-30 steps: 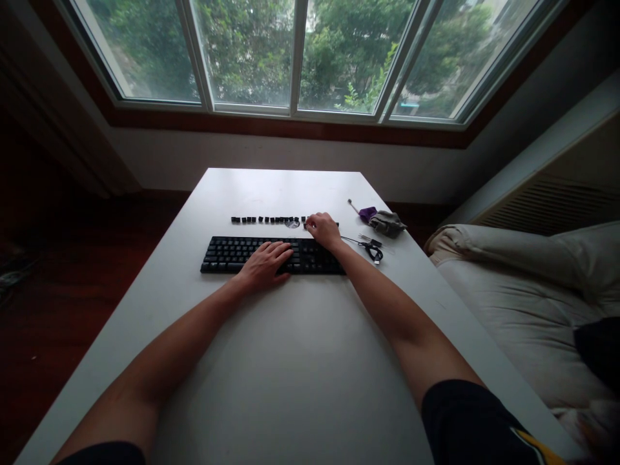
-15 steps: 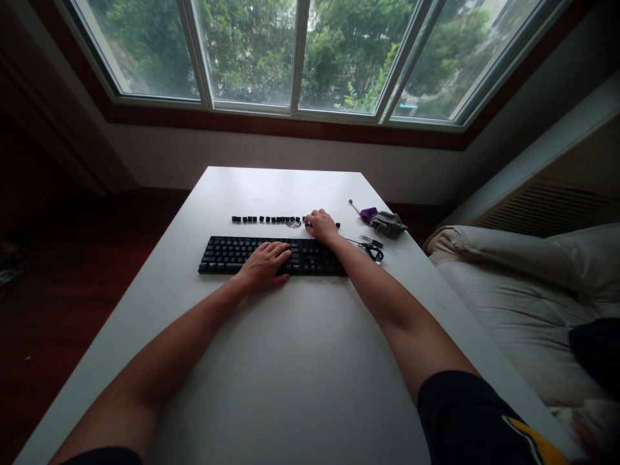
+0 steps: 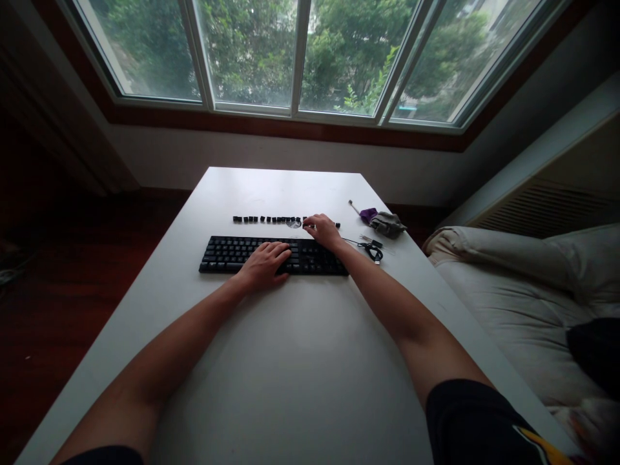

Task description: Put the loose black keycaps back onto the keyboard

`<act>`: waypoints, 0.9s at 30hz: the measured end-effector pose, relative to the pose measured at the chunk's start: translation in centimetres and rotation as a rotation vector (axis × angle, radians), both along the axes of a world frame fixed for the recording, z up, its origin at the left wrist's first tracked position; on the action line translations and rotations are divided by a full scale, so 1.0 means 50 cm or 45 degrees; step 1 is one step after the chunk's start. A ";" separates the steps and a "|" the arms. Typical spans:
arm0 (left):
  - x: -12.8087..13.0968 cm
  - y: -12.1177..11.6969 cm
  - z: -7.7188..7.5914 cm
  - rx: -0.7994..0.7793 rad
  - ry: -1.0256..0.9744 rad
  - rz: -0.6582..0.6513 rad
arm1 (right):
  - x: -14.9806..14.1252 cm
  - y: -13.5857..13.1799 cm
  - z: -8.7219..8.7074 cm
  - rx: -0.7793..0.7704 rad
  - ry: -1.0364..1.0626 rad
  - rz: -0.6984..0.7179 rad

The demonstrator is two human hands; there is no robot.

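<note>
A black keyboard (image 3: 225, 254) lies across the white table (image 3: 290, 361). My left hand (image 3: 265, 261) rests palm down on its middle, fingers stretched out and touching the keys. Behind the keyboard runs a line of several small black keycaps (image 3: 268, 219), with a round, clear-looking piece (image 3: 293, 225) just in front of them. My right hand (image 3: 323, 230) is over the right part of this line, fingertips pinched together at a small dark keycap (image 3: 308, 226). The fingers hide most of that keycap, and the forearm crosses the keyboard's right end.
A coiled black cable (image 3: 374, 252) with a plug lies right of the keyboard. Beyond it are a crumpled grey cloth (image 3: 387, 223), a purple cloth (image 3: 368, 216) and a thin brush-like stick (image 3: 354, 206). A pale sofa (image 3: 508, 290) stands to the right, below a window (image 3: 295, 58).
My right hand shifts only slightly among the keycaps, its fingers dipping and then lifting a little. My left hand stays on the keyboard. The view sways a little.
</note>
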State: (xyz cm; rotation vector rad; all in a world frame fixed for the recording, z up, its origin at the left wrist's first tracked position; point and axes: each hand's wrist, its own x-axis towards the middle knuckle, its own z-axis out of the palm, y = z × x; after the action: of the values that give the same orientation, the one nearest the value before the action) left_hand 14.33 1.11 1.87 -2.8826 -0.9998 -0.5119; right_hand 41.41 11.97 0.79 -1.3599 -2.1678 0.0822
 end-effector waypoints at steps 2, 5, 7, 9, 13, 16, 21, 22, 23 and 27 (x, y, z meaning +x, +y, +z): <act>0.001 -0.001 0.001 -0.001 -0.004 -0.001 | 0.002 -0.027 0.004 0.002 0.058 0.056; 0.001 -0.004 0.004 -0.001 -0.008 -0.006 | 0.006 -0.064 0.010 -0.035 0.081 0.157; 0.002 -0.005 0.006 0.001 -0.005 -0.009 | 0.007 -0.081 0.013 -0.064 0.047 0.230; 0.001 -0.006 0.006 0.005 0.001 -0.011 | 0.006 -0.092 0.013 -0.085 -0.001 0.266; 0.000 -0.005 0.004 0.006 0.001 -0.010 | 0.000 -0.100 0.011 -0.129 -0.060 0.241; -0.001 -0.004 0.002 -0.006 -0.008 -0.012 | -0.005 -0.104 0.010 -0.138 -0.058 0.224; 0.000 -0.004 0.001 -0.004 -0.009 -0.008 | -0.003 -0.111 0.015 -0.146 -0.057 0.228; 0.000 -0.004 0.001 -0.003 -0.007 -0.007 | -0.002 -0.111 0.016 -0.149 -0.054 0.229; 0.000 -0.004 0.001 -0.003 -0.006 -0.007 | -0.001 -0.111 0.017 -0.155 -0.050 0.230; 0.000 -0.005 0.002 -0.004 -0.001 -0.009 | -0.001 -0.108 0.017 -0.172 -0.019 0.231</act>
State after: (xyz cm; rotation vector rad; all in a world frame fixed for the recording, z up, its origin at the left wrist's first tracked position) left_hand 14.32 0.88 1.97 -2.8900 -0.9924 -0.5128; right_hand 41.37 6.56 1.64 -1.2354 -2.3298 0.2932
